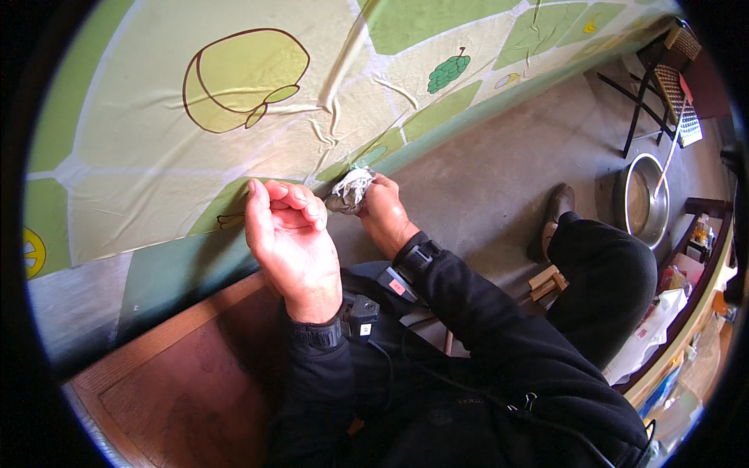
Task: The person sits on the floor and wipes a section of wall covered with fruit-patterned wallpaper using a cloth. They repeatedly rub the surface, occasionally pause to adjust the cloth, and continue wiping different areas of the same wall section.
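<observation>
My right hand (386, 210) grips a crumpled bundle of whitish, plastic-like material (352, 190) by its right side, just off the edge of a table covered with a fruit-patterned cloth (146, 140). A greyish lower part of the bundle shows between the hands. To its left, my left hand (292, 240) is raised palm up with the fingers bent, and nothing shows in it. The fingertips are near the cloth's lower edge; whether they touch it, I cannot tell. Black devices are strapped at both wrists.
A reddish-brown wooden seat or panel (193, 374) lies at the lower left. On the concrete floor (468, 169) stand a metal basin (667, 205) with a stick leaning in it and a small wooden stool (547, 284). A folding chair (667, 88) is beyond, and a cluttered shelf (702, 292) runs along the right.
</observation>
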`<action>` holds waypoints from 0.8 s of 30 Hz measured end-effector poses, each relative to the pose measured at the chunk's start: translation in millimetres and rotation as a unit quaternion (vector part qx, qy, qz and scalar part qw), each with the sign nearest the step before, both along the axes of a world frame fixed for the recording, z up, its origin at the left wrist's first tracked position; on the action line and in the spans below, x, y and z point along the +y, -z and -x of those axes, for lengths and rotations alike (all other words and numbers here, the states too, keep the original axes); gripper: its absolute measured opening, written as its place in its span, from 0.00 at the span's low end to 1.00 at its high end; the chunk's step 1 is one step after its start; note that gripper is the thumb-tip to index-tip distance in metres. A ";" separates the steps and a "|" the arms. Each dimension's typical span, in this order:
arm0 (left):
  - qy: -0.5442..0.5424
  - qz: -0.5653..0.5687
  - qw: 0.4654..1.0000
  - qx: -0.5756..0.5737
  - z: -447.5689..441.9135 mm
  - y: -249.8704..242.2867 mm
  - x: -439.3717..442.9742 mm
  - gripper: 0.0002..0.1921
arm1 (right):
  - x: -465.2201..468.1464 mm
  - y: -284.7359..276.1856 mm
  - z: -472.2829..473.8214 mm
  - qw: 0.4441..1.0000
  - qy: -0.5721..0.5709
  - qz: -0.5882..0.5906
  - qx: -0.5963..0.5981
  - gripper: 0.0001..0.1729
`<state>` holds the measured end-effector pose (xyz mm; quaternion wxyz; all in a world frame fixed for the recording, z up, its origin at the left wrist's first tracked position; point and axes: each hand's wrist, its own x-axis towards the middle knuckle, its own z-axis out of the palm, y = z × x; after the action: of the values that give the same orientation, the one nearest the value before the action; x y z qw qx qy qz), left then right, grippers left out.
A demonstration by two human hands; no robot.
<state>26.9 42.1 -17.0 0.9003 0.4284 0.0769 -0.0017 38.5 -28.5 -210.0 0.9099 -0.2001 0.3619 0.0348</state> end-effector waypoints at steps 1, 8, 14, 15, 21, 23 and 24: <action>-0.003 -0.003 1.000 0.006 -0.6 -0.4 0.1 0.19 | -7.6 -1.0 -3.3 0.999 0.020 0.010 -0.032 0.14; -0.058 -0.075 0.996 -0.004 7.0 -7.9 -4.0 0.19 | -136.3 -12.0 -13.8 0.975 0.152 0.145 -0.077 0.18; -0.145 -0.215 0.958 -0.126 6.6 -17.6 -4.1 0.20 | -58.0 -40.7 -6.7 0.972 0.082 0.209 -0.073 0.15; -0.151 -0.218 0.955 -0.132 5.5 -19.4 -1.7 0.20 | -34.0 -41.9 -2.3 0.974 0.020 0.224 -0.029 0.15; -0.184 -0.225 0.948 -0.130 8.9 -25.6 13.1 0.22 | -11.3 -55.0 0.7 0.990 -0.014 -0.032 -0.137 0.16; -0.183 -0.222 0.948 -0.135 10.7 -24.2 13.1 0.20 | -51.2 -71.0 -6.3 0.993 0.044 -0.030 -0.107 0.16; -0.184 -0.218 0.949 -0.135 11.6 -23.7 13.1 0.20 | -73.7 -80.8 -8.7 0.989 0.068 -0.016 -0.127 0.17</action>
<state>15.3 55.2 6.7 0.7714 0.5893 0.0300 0.2384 47.2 -102.1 -129.1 0.9518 -0.1626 0.2559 -0.0473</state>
